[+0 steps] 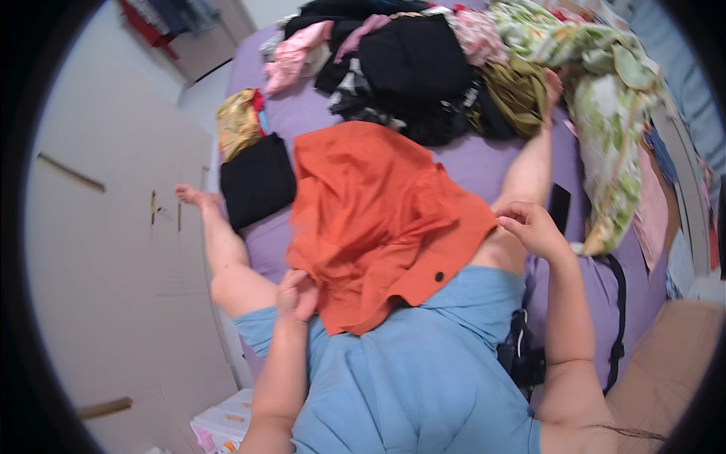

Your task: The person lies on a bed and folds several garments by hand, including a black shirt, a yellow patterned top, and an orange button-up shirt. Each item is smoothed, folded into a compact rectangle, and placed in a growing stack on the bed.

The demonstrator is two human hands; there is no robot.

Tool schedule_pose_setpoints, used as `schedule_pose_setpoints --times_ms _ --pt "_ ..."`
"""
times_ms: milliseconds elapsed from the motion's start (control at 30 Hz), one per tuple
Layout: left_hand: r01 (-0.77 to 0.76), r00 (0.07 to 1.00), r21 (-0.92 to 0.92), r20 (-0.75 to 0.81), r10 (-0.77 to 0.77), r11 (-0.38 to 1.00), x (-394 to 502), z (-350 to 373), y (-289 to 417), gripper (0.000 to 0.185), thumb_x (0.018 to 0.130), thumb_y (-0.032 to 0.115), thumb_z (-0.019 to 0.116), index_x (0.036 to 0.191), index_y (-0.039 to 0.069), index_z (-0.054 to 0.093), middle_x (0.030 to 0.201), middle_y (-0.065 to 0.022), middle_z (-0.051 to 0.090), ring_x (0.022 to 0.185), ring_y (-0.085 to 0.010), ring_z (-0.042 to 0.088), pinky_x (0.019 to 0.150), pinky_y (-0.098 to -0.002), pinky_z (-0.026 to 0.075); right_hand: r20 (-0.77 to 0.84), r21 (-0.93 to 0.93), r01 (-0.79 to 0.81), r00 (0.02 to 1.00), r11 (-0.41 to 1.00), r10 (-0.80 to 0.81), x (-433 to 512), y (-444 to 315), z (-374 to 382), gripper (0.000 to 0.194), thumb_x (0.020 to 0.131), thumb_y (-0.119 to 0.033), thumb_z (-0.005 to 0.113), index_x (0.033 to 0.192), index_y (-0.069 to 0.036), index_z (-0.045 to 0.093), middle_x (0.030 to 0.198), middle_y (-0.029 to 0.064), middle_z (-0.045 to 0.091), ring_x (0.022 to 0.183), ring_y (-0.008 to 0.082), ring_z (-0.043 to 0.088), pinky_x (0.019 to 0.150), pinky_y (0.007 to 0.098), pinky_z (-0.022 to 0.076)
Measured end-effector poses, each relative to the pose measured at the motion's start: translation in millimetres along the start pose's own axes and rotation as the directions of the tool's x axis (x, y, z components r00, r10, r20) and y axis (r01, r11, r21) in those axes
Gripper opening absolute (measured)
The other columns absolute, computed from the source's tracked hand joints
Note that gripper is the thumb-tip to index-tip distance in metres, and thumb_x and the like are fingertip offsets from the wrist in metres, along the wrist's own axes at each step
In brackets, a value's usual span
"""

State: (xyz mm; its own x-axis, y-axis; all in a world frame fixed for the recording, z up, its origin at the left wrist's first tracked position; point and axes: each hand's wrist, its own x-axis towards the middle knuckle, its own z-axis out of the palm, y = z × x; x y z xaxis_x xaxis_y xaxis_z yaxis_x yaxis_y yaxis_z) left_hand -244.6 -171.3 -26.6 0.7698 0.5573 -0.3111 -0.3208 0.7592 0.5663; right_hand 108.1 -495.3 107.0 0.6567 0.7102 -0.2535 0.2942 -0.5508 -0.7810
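Observation:
An orange garment (368, 210) with a dark button lies spread and wrinkled over my lap, between my bare legs. Its lower left edge is in my left hand (298, 295), whose fingers are partly hidden by the cloth. At the garment's right corner, my right hand (524, 224) has thumb and forefinger close together at the edge; whether they pinch the cloth is hard to make out. A folded black garment (258, 181) rests on the bed to the left of the orange one.
A purple-sheeted bed (454, 153) holds a pile of dark clothes (414, 62), a gold bundle (238, 122) and an olive garment (516, 96). On the right are a phone (559, 207) and a green-and-white floral quilt (610, 142). White cabinet doors (125, 244) stand left.

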Motion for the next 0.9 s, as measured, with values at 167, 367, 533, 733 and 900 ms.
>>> schedule_pose_setpoints --times_ms 167,367,533,733,900 --pt "-0.030 0.999 0.066 -0.032 0.032 0.997 19.5 12.5 43.0 0.048 0.085 0.002 0.061 0.132 -0.001 0.053 0.133 -0.0109 0.060 0.127 -0.0245 0.053 0.109 -0.0393 0.042 0.288 -0.413 -0.114 0.925 0.904 0.248 -73.2 12.0 -28.0 0.033 0.085 -0.029 0.070 0.105 -0.003 0.071 0.093 0.0175 0.071 0.088 0.0308 0.069 0.080 0.0392 0.0529" --pt "-0.343 0.920 0.227 0.278 0.277 0.912 13.4 119.1 97.2 0.061 0.095 0.016 0.057 0.148 0.000 0.031 0.148 -0.0108 0.043 0.136 -0.0238 0.043 0.114 -0.0427 0.035 0.222 -0.302 -0.055 0.967 0.952 0.126 -86.7 -2.4 -22.2 0.038 0.086 -0.031 0.072 0.112 -0.003 0.068 0.093 0.0150 0.071 0.083 0.0265 0.068 0.076 0.0378 0.0530" --pt "-0.510 0.808 0.315 0.495 0.320 0.801 -18.4 174.3 153.2 0.063 0.097 0.024 0.055 0.147 -0.003 0.027 0.149 -0.0140 0.038 0.137 -0.0272 0.040 0.113 -0.0424 0.035 -0.104 -0.045 0.102 0.989 0.994 -0.107 15.3 -11.4 50.9 0.060 0.087 -0.043 0.070 0.125 0.003 0.060 0.111 0.0209 0.068 0.105 0.0324 0.065 0.091 0.0399 0.0505" --pt "-0.581 0.801 0.450 0.462 0.380 0.678 -55.7 161.2 145.0 0.051 0.100 0.018 0.051 0.144 -0.002 0.034 0.144 -0.0151 0.046 0.131 -0.0259 0.049 0.109 -0.0418 0.041 0.030 0.119 -0.064 0.998 0.991 0.061 126.0 -28.0 180.7 0.054 0.082 -0.034 0.072 0.119 0.003 0.060 0.117 0.0231 0.066 0.111 0.0365 0.063 0.094 0.0419 0.0490" --pt "-0.580 0.768 0.639 0.223 0.600 0.505 -80.0 159.5 180.7 0.049 0.101 0.018 0.050 0.143 -0.001 0.035 0.141 -0.0147 0.048 0.128 -0.0253 0.051 0.107 -0.0414 0.043 0.076 0.733 -0.121 0.993 0.669 0.096 123.7 -56.9 202.7 0.027 0.084 -0.006 0.068 0.111 0.000 0.066 0.103 0.0096 0.070 0.094 0.0172 0.066 0.081 0.0300 0.0517"
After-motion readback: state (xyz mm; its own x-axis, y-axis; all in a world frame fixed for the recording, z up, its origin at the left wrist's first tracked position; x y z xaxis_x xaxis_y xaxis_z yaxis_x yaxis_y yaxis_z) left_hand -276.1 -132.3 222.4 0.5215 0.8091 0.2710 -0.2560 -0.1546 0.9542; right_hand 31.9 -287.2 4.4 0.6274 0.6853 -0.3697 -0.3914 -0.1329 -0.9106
